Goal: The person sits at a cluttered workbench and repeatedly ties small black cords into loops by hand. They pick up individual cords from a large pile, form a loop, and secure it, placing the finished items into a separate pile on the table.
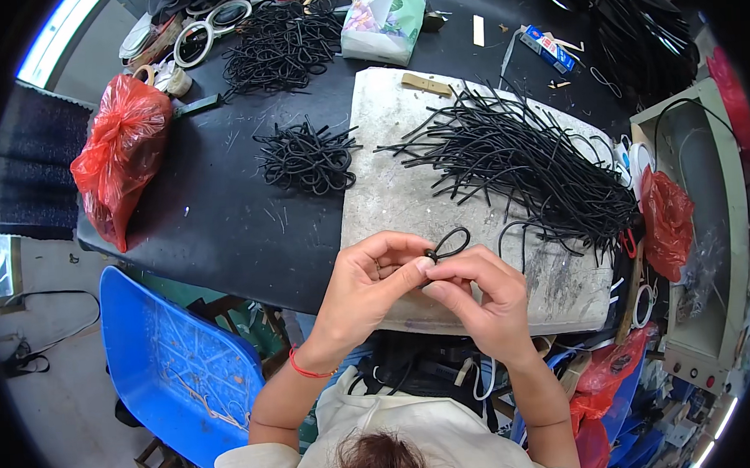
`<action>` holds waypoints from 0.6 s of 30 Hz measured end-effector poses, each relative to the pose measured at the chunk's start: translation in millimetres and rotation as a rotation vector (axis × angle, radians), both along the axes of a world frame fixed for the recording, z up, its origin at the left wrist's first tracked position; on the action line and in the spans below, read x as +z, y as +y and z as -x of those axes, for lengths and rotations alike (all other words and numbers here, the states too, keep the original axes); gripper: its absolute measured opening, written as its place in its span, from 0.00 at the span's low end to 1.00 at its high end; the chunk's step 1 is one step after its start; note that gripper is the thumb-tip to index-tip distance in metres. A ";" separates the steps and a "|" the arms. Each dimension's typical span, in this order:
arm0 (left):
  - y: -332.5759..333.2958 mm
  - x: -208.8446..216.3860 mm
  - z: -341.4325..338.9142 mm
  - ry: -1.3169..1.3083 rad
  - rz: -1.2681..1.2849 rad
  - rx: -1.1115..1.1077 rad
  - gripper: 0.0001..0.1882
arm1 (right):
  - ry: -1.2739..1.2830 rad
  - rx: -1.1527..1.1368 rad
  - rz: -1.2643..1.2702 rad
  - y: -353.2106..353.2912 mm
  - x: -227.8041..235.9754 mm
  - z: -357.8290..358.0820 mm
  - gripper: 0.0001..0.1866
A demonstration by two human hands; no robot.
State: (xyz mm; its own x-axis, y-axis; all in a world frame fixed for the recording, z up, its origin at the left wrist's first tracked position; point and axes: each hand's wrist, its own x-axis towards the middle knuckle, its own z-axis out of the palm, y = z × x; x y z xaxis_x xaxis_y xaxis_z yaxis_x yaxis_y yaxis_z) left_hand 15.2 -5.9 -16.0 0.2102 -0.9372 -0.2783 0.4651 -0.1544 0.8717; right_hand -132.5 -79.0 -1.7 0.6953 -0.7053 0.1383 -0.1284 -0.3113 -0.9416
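A short black cord (453, 242), bent into a loop, is pinched between both my hands above the near part of a pale, stained board (390, 204). My left hand (375, 276) grips it at the base of the loop, thumb against forefinger. Close beside it, my right hand (483, 289) is closed on the cord too; the fingertips hide the ends and any knot. A big bundle of loose straight black cords (531, 164) lies across the board to the right. Left of the board sits a small heap of looped black cords (309, 156).
A larger pile of black loops (279, 46) and a tissue pack (384, 20) lie at the back. A tied red plastic bag (129, 153) rests on the table's left edge. Below stands a blue plastic tub (180, 360). At right is a grey-green metal case (730, 210).
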 end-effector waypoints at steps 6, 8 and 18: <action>2.0 -6.9 12.9 -0.011 0.103 0.157 0.10 | -0.004 -0.164 -0.188 7.5 -5.1 -6.7 0.05; 2.4 -9.2 20.6 -0.048 0.156 0.219 0.10 | -0.026 -0.203 -0.284 7.7 -5.9 -7.9 0.06; 5.9 -2.7 13.8 -0.125 0.105 0.099 0.16 | -0.170 -0.228 -0.479 2.9 -15.8 -9.7 0.19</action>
State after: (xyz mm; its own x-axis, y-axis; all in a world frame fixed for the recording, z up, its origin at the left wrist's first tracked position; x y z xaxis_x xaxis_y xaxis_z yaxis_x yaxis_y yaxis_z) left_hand 1.3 0.0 -18.6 0.3297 -0.9327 -0.1460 0.3603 -0.0186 0.9327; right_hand -122.9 -76.2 -17.5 0.5139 -0.8468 -0.1373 0.0241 0.1742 -0.9844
